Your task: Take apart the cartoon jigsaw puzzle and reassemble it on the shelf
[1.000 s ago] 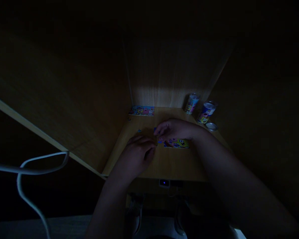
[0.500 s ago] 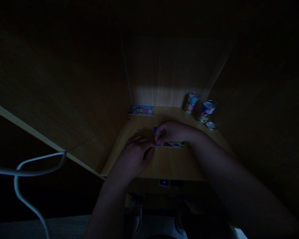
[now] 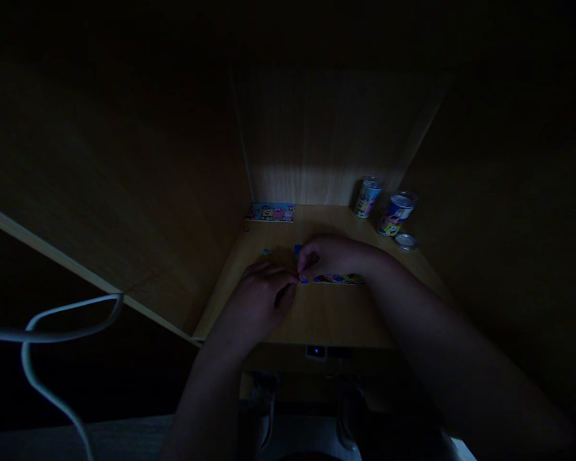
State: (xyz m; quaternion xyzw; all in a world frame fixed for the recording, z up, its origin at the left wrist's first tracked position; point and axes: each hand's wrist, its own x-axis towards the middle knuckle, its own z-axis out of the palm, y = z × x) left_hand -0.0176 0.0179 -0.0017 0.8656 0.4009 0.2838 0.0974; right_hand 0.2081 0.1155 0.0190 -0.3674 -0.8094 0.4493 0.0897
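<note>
Over the middle of the wooden desk [image 3: 331, 320] my two hands meet at the fingertips. My left hand [image 3: 269, 288] is curled, thumb and forefinger pinched at the edge of a small blue puzzle piece [image 3: 303, 280]. My right hand [image 3: 321, 256] is closed too, its fingertips pressed down on the same piece from the other side. Beneath my right hand lies a joined strip of colourful cartoon puzzle [image 3: 340, 279], partly covered. Another blue puzzle part [image 3: 298, 249] shows just behind my right fingers. A loose light-blue piece [image 3: 266, 251] lies beyond my left hand.
At the back left lies a cartoon picture strip [image 3: 271, 212], with a small dark piece [image 3: 246, 228] in front. Two cartoon-printed cans [image 3: 367, 197] [image 3: 396, 214] and a round lid [image 3: 406, 241] stand at the right. Wooden panels enclose the desk; a white cable [image 3: 52, 390] hangs left.
Both hands stay almost in place, fingertips still together at the blue piece. The whole view has shifted very slightly.
</note>
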